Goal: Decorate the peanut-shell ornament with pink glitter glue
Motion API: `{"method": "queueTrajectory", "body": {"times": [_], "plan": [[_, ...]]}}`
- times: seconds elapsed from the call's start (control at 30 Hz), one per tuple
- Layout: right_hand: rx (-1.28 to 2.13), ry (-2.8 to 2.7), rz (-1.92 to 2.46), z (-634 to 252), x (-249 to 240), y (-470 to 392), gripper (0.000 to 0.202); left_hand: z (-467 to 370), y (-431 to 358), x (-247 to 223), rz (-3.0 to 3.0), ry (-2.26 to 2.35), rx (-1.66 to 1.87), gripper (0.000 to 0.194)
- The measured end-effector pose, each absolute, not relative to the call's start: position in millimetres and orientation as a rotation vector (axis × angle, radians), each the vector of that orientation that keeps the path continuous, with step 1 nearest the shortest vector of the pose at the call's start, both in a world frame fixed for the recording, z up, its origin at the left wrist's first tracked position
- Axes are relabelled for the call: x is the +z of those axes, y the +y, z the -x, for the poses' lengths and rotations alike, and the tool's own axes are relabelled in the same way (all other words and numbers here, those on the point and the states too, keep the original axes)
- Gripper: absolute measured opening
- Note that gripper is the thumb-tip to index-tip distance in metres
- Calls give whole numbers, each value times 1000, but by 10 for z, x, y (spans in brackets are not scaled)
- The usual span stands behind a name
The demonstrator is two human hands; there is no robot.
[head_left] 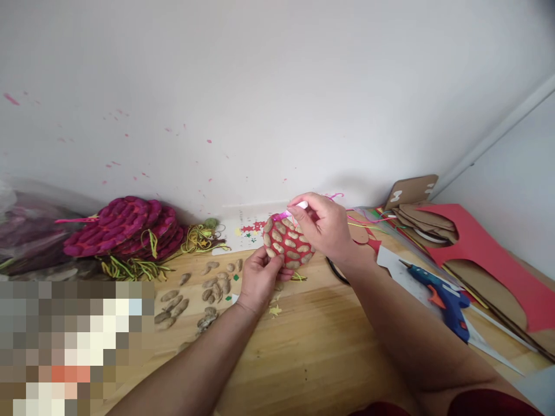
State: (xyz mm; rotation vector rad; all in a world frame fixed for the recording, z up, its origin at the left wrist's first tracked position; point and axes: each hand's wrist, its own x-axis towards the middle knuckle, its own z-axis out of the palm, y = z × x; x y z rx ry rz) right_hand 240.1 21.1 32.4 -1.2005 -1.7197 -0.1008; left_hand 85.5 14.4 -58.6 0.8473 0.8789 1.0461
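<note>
My left hand (260, 274) grips the lower left edge of a red disc (282, 238) covered in unshelled peanuts, tilted upright above the table. Over its upper part, my right hand (323, 225) pinches a white-ended, pen-like tool (302, 205) with a bright pink tip. The tip is at the disc's upper edge, where pink shows; whether it is a brush or a marker I cannot make out. Yellow-green yarn (299, 277) hangs below the disc. Loose peanuts (217, 287) lie to the left of my left hand.
Pink-painted peanut discs (125, 228) are stacked at the left beside yarn (202, 238). Star cutouts (254, 227) lie on white paper behind. At the right are a blue glue gun (442, 300), red sheet (489, 260) and cardboard (422, 222). A blurred patch covers the lower left.
</note>
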Motion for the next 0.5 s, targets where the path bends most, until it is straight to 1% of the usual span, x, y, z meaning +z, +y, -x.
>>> {"method": "queueTrajectory", "body": {"times": [0.27, 0.5], "plan": [[-132, -1735, 1229, -2406, 322, 212, 16, -859, 150, -577, -838, 885, 1052, 31], [-180, -1792, 1161, -2421, 288, 235, 13, -857, 151, -575, -832, 885, 1050, 33]]}}
